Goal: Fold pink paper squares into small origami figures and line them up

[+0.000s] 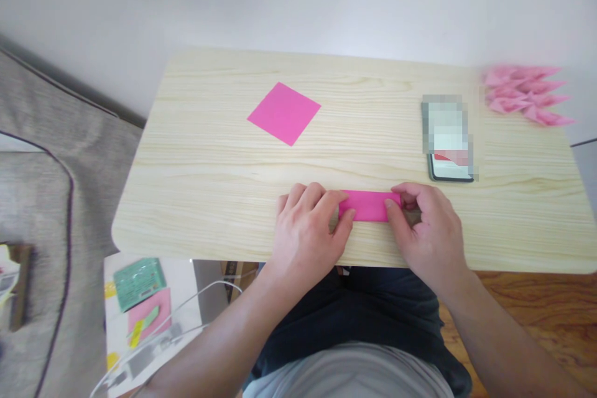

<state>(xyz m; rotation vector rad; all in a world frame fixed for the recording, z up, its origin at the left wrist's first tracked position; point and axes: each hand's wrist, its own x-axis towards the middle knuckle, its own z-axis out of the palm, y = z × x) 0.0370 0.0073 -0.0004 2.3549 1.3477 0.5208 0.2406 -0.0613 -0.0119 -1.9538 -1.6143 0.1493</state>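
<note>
A person's bare hands work at either end of a flat, oblong strip of bright pink paper (370, 206) near the front edge of a pale, wood-grained counter (209, 186). The left hand (308, 224) has thumb and forefinger on the strip's left end, a small gap between them, its other fingers bent. The right hand (431, 233) grips the right end likewise, thumb on the upper face, forefinger at the far corner. Beyond the strip and to its left lies a flat, square sheet of matching pink paper (283, 113). Beyond it to the right rests a dark-edged smartphone (450, 168), its screen partly blurred; farther right than the phone, pointed, folded pale-pink paper shapes (508, 104) sit clustered at the counter's back corner.
</note>
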